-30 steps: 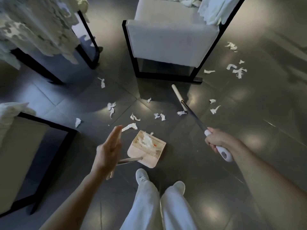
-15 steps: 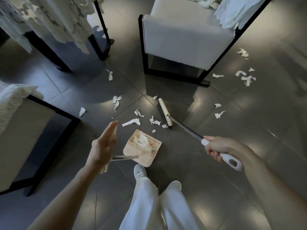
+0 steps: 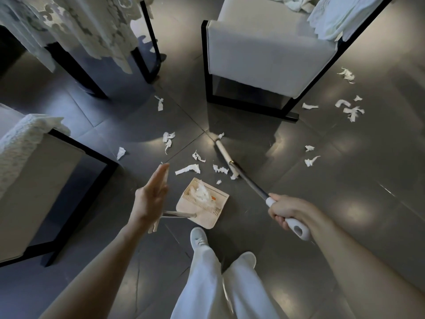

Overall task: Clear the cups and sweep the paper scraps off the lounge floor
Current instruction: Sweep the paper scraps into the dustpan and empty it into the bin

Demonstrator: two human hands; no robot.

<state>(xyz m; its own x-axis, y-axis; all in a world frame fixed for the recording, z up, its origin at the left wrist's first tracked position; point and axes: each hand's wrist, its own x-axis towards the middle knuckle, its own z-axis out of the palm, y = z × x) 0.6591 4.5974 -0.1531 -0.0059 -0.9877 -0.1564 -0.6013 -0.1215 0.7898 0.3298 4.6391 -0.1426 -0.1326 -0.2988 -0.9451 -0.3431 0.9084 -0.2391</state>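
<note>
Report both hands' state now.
Left hand: open, fingers straight, against the dustpan handle; any thumb hold is hidden.
Right hand: closed around the broom handle.

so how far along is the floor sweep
Partly done. Some scraps already sit in the dustpan. The right hand grips the broom, its head on the floor beside a loose cluster before the pan; the left hand is open at the pan's handle. More scraps lie right of the chair. No cups show.
</note>
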